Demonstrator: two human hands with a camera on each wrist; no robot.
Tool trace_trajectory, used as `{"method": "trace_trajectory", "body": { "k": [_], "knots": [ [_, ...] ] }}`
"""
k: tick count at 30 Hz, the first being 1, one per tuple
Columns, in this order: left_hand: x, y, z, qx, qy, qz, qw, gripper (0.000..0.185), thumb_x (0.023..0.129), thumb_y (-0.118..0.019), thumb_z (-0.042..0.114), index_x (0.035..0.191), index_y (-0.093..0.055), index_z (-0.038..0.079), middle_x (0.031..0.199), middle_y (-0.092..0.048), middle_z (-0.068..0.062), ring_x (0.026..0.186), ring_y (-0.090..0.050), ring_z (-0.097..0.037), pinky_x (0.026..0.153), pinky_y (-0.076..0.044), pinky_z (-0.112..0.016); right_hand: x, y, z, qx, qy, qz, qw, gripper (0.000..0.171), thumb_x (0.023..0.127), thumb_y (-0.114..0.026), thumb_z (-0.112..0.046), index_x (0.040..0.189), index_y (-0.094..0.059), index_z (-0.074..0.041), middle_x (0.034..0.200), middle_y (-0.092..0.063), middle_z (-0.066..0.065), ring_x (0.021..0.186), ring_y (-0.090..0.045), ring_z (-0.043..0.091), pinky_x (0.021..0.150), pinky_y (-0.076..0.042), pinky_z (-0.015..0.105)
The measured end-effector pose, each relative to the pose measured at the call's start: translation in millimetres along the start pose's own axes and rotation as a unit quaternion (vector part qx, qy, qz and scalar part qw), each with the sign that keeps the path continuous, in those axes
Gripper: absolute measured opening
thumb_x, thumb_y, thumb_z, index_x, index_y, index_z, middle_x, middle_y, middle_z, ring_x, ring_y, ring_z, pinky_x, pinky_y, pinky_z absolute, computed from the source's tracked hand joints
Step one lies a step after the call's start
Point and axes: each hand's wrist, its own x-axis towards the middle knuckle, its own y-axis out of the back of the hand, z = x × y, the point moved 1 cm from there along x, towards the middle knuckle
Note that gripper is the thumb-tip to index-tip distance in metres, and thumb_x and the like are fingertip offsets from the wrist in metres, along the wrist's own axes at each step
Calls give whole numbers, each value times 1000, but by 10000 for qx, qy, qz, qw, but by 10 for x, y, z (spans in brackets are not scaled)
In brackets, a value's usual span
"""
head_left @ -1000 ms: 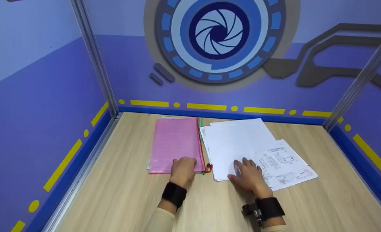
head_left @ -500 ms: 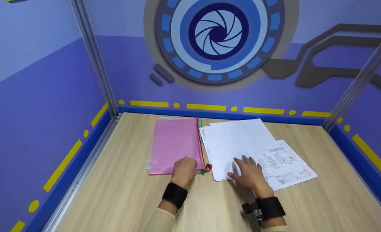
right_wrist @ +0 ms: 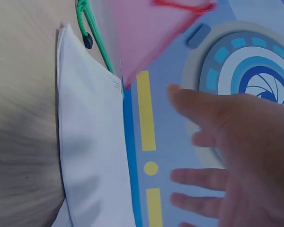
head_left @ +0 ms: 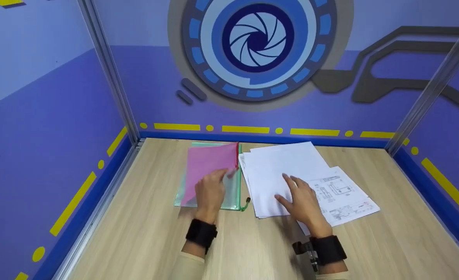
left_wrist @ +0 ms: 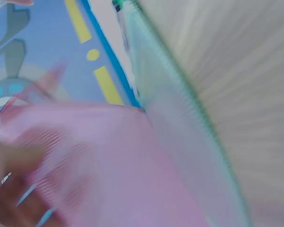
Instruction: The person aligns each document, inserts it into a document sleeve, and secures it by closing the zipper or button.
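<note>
My left hand [head_left: 210, 190] pinches the near edge of a pink zip pouch [head_left: 210, 159], fingers and thumb on it in the left wrist view. That near end is raised and folded up, its red zip edge bent. Beneath lies a green-edged clear zip pouch [head_left: 232, 196] on the table, its green cord [head_left: 245, 205] at the near right corner. My right hand [head_left: 304, 200] hovers over a stack of white paper [head_left: 283, 163] with fingers spread, holding nothing in the right wrist view. Partly under the stack, a sheet with printed technical drawings [head_left: 342, 190] sticks out to the right.
A light wood table [head_left: 136, 217] carries everything, with a patterned blue wall [head_left: 151, 85] behind and side walls left and right. Metal posts [head_left: 109, 70] stand at the back corners. Both wrists wear black straps [head_left: 202, 235].
My left hand has risen and moved forward, lifting the near end of the pink zip pouch and baring the green-edged one. My right hand stays over the papers.
</note>
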Motion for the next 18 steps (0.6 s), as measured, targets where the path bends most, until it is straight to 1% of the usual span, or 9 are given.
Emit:
{"method": "trace_trajectory", "body": {
  "k": [2, 4, 6, 8, 10, 12, 14, 16, 18],
  "knots": [
    [63, 83, 49, -336, -272, 468, 9980, 22, 96, -74, 3, 109, -85, 17, 104, -81, 0, 89, -79, -22, 65, -61, -42, 29, 30, -26, 186, 122, 414, 9989, 76, 96, -81, -28, 158, -46, -5, 151, -50, 32, 135, -51, 53, 106, -42, 69],
    [118, 171, 122, -827, -591, 588, 9931, 24, 96, -74, 2, 112, -84, 16, 105, -81, 1, 94, -78, -19, 71, -62, -39, 63, 71, -58, 327, 301, 853, 9954, 80, 94, -83, -26, 161, -43, -6, 155, -46, 31, 136, -50, 53, 105, -42, 69],
    [166, 253, 203, -1522, -839, 403, 9840, 24, 98, -74, 3, 116, -84, 15, 109, -81, 0, 100, -77, -18, 81, -63, -36, 100, 120, -94, 375, 528, 1338, 9889, 84, 93, -84, -25, 163, -40, -8, 161, -40, 30, 141, -45, 53, 106, -40, 70],
    [200, 317, 274, -2272, -937, 49, 9693, 24, 99, -73, 4, 118, -83, 14, 113, -80, 0, 106, -76, -16, 89, -61, -36, 133, 162, -125, 285, 689, 1869, 9796, 88, 93, -84, -26, 165, -36, -9, 166, -33, 29, 147, -38, 53, 111, -34, 72],
    [218, 356, 328, -2994, -895, -319, 9494, 24, 99, -72, 3, 119, -82, 13, 115, -79, 0, 109, -75, -17, 94, -59, -35, 158, 190, -152, 136, 766, 2312, 9698, 86, 94, -81, -27, 166, -35, -12, 169, -27, 27, 153, -29, 51, 115, -26, 74],
    [218, 366, 348, -3496, -729, -545, 9325, 23, 99, -71, 1, 117, -82, 10, 114, -80, -1, 108, -75, -17, 96, -58, -35, 167, 200, -174, 91, 825, 2611, 9617, 79, 96, -77, -27, 164, -40, -14, 169, -30, 25, 155, -26, 49, 117, -20, 75],
    [206, 358, 344, -3818, -544, -633, 9205, 22, 99, -70, -2, 115, -82, 7, 112, -80, -3, 106, -76, -18, 95, -58, -34, 159, 202, -192, 163, 938, 2747, 9568, 64, 98, -75, -21, 157, -52, -14, 161, -45, 23, 152, -34, 47, 115, -21, 76],
    [187, 345, 326, -4037, -377, -611, 9121, 21, 99, -69, -4, 115, -81, 4, 111, -80, -5, 105, -76, -20, 94, -58, -35, 136, 206, -203, 312, 1141, 2718, 9551, 48, 98, -74, -13, 145, -65, -11, 144, -62, 21, 140, -50, 44, 112, -30, 73],
    [169, 339, 309, -4109, -290, -505, 9098, 21, 99, -70, -3, 116, -81, 4, 110, -80, -6, 104, -77, -21, 95, -59, -36, 110, 221, -207, 452, 1342, 2606, 9550, 37, 97, -75, -6, 134, -73, -8, 124, -72, 18, 123, -64, 40, 104, -42, 65]
  ]
}}
